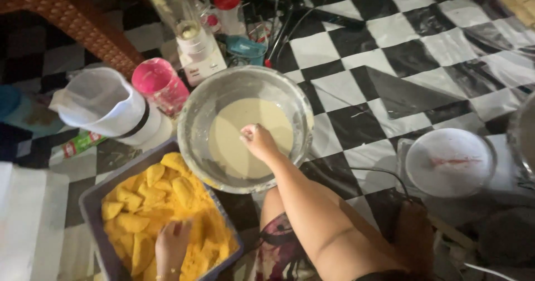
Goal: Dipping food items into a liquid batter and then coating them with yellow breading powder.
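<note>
- The left hand (171, 246) is resting at about 7 o'clock in the view, lying palm down on the yellow fruit slices (146, 200) with its fingers curled loosely over them; whether it is actually pinching a slice is not showing.
- Those slices are filling a grey rectangular tray (89, 208), which is running with its long axis from about 7 o'clock up toward 11 o'clock, its upper corner tucking just under the bowl's rim.
- The right hand (257, 140) is reaching out along the forearm toward 11 o'clock and is hovering over or dipping into the pale batter (234, 147), fingers gathered together as if closed on something small; what it is holding cannot be made out.
- The batter is sitting in a round metal bowl (195, 119) near the centre, so the bowl is lying at 1 o'clock from the left hand and directly under the right one, making the right hand the nearer.
- A white lidded container (449, 161) is standing at 3 o'clock, well apart from both hands.
- Farther off, a white plastic jug (106, 105) and a pink cup (160, 83) are standing at 10 o'clock, just beside the bowl.
- Farthest, at 12 o'clock, a blender (192, 38) is standing on the black-and-white checked floor covering (390, 64).
</note>
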